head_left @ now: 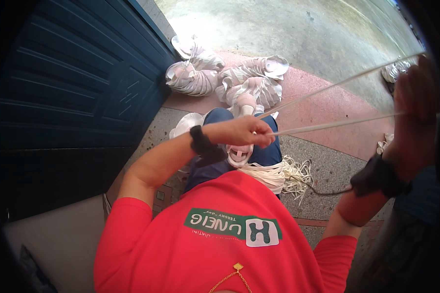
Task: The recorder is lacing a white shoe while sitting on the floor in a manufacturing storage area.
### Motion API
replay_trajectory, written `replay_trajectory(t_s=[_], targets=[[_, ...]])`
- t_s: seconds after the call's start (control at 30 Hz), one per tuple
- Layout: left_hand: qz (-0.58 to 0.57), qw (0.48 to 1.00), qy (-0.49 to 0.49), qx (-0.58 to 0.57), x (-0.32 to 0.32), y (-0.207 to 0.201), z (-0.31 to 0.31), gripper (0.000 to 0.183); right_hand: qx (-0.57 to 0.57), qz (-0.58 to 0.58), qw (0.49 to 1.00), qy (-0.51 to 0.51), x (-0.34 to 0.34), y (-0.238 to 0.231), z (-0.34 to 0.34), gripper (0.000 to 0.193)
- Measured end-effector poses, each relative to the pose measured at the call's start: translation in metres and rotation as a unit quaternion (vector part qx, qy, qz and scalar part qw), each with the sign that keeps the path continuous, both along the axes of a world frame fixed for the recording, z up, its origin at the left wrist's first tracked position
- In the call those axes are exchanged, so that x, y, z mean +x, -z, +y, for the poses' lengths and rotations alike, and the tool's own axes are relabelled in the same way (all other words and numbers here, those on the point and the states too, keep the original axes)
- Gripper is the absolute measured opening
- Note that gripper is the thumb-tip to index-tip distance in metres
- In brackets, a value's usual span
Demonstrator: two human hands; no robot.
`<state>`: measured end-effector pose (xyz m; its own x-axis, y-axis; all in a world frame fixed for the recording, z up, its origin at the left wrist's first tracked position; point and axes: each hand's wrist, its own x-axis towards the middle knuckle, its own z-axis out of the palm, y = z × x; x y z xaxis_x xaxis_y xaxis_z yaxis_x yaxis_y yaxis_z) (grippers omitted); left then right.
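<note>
Over my lap my left hand (247, 132) is closed with fingertips pinched on a white shoelace (327, 128). Two taut strands of it run out to the right. At their far end my right hand (415, 95), raised and in shadow, has its fingers curled round the lace. Under my left hand a pale pink and white shoe upper (239, 155) rests between my knees, partly hidden by the hand. A thick bundle of white laces (266, 175) lies across my lap, and its loose ends spill over on the right.
Several stacks of nested pink and white shoe uppers (254, 90) lie on the floor beyond my knees. A dark blue panelled door (78, 83) stands close on the left. A dark cord (327, 193) trails near my right forearm. More wrapped pieces (393, 71) are at the far right.
</note>
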<state>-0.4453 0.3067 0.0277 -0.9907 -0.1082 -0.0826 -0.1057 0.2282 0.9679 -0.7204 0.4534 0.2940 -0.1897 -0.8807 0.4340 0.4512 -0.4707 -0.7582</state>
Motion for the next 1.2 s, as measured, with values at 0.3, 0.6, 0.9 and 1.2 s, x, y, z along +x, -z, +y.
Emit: replay_trajectory(t_s=[0.3, 0.6, 0.9, 1.2], targets=[[0.159, 0.753, -0.565, 0.298, 0.217, -0.039, -0.231, 0.022, 0.180, -0.152, 0.951, 0.198, -0.246, 0.238, 0.142, 0.029], [-0.188, 0.866, -0.408, 0.219, 0.112, 0.075, -0.116, 0.030, 0.495, 0.264, 0.826, 0.059, 0.075, 0.413, 0.033, 0.023], [-0.101, 0.967, -0.196, -0.131, 0.063, 0.152, -0.015, 0.027, 0.430, 0.581, 0.676, 0.144, 0.134, 0.448, -0.008, 0.026], [-0.163, 0.924, -0.297, -0.179, 0.074, 0.143, 0.004, 0.025, 0.236, 0.751, 0.594, 0.164, 0.141, 0.452, -0.016, 0.009]])
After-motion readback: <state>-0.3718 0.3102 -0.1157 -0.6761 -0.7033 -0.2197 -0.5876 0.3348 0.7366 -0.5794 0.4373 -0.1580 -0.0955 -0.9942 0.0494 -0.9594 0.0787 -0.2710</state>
